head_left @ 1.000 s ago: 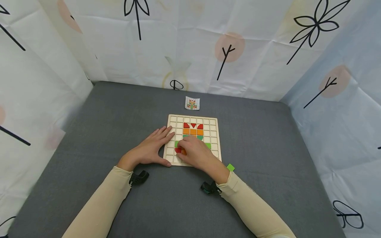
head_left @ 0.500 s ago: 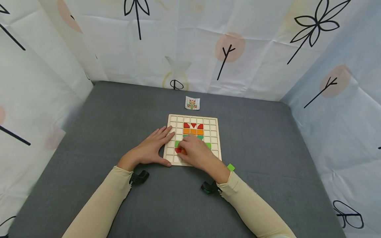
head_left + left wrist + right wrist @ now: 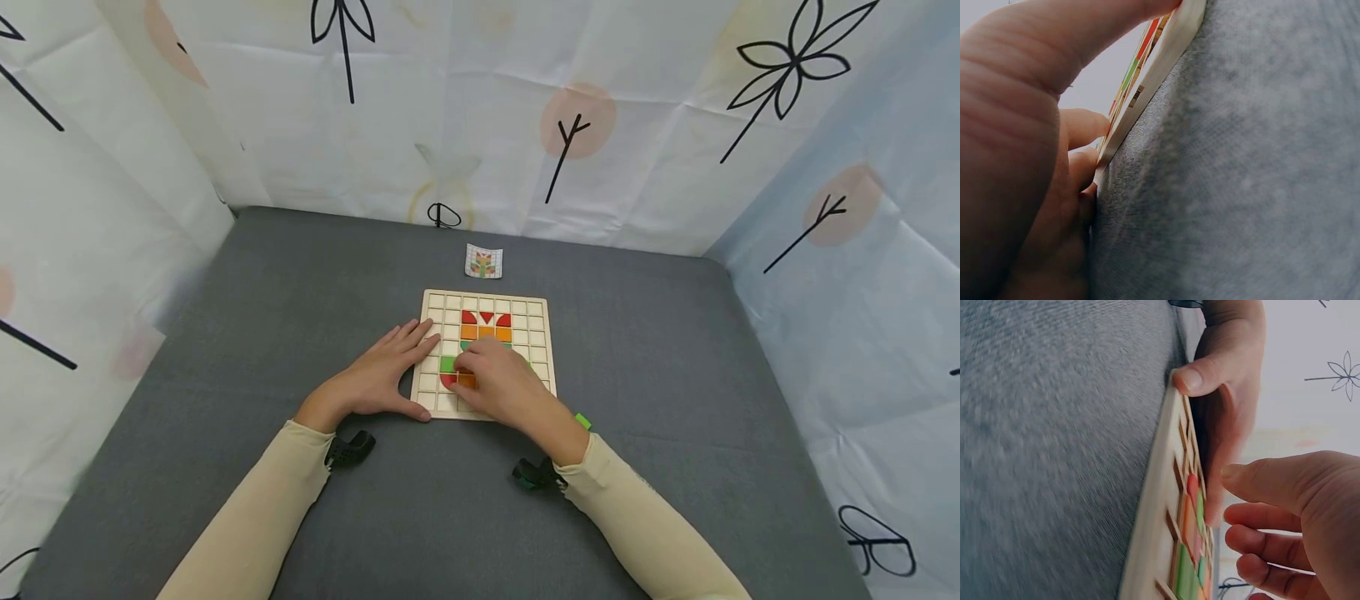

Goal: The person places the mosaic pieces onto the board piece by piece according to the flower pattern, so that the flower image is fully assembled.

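Note:
A wooden grid board (image 3: 536, 308) lies on the grey table with coloured tiles in its cells. My left hand (image 3: 378, 375) rests along its left edge, fingers spread, with the thumb (image 3: 1104, 25) at the front corner. Above the lower middle rows hovers my right hand (image 3: 506, 383), fingers loosely bent. In the right wrist view its thumb (image 3: 1254, 478) and fingers are apart, with nothing seen between them. Beside its fingertips are a red tile (image 3: 447, 380), an orange tile (image 3: 467, 380) and a light green tile (image 3: 447, 364). The hand hides part of the pattern.
Behind the board lies a small card (image 3: 483, 261) with a printed coloured pattern. One loose light green tile (image 3: 582, 422) sits by my right wrist, partly covered. White patterned cloth (image 3: 480, 108) stands around the table's back and sides.
My right hand has shifted slightly right and come away from the lower tiles, so more of the orange and light green ones shows. My left hand has stayed in place.

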